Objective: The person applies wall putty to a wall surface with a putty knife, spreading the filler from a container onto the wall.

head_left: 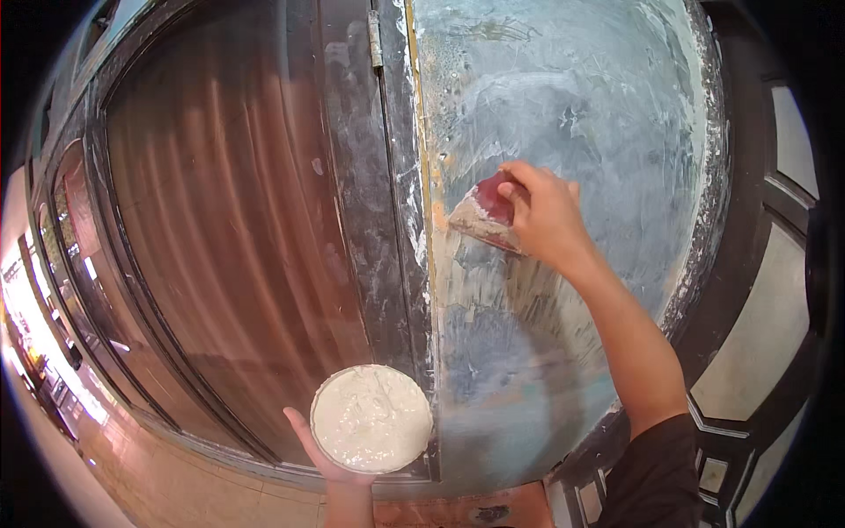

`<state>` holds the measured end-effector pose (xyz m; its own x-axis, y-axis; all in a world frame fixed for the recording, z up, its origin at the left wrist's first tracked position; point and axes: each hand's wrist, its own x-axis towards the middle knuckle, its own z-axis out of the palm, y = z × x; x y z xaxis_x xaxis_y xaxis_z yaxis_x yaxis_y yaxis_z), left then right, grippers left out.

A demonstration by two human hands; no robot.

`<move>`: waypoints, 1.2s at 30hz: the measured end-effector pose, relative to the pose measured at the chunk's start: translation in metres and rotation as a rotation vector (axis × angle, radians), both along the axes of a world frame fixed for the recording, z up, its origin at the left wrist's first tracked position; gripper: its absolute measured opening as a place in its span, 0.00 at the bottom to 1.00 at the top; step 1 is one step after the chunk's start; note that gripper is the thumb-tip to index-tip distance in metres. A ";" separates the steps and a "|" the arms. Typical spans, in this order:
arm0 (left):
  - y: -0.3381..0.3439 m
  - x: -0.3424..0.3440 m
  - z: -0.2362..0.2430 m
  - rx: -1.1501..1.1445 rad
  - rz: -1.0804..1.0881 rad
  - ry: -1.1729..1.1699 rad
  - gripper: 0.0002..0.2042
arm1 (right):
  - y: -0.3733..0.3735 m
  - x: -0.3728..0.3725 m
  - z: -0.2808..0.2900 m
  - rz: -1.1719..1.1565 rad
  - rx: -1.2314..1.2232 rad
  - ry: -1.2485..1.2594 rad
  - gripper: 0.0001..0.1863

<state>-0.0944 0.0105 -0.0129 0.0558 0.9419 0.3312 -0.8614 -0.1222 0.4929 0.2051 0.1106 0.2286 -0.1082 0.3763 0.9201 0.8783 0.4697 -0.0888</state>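
Observation:
My right hand (pixel 553 218) grips a putty knife (pixel 482 214) with a dark red upper part. Its broad blade is caked with pale putty and lies at the wall's left side, near the edge strip. The wall (pixel 581 114) is blue-grey, with smeared beige patches and white streaks. Lower down, my left hand (pixel 336 470) supports a round tub of creamy off-white putty (pixel 371 418) from beneath. The thumb sticks out at the tub's left, while the other fingers are hidden under it.
Left of the wall stands a dark, putty-smudged frame (pixel 356 158) with a hinge (pixel 376 40). Beyond it is a glass panel with a brown curtain (pixel 220 194) behind. A dark panelled door (pixel 748 326) is at the right. Tiled floor (pixel 220 480) shows below.

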 end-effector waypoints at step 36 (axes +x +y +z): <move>-0.013 -0.008 0.000 -0.149 0.032 -0.319 0.49 | -0.004 0.005 -0.033 0.011 -0.143 -0.067 0.11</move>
<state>-0.1023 -0.0025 -0.0126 -0.0580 0.9809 0.1859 -0.9718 -0.0981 0.2145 0.2099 0.1067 0.1951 -0.1725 0.5019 0.8476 0.8795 0.4659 -0.0969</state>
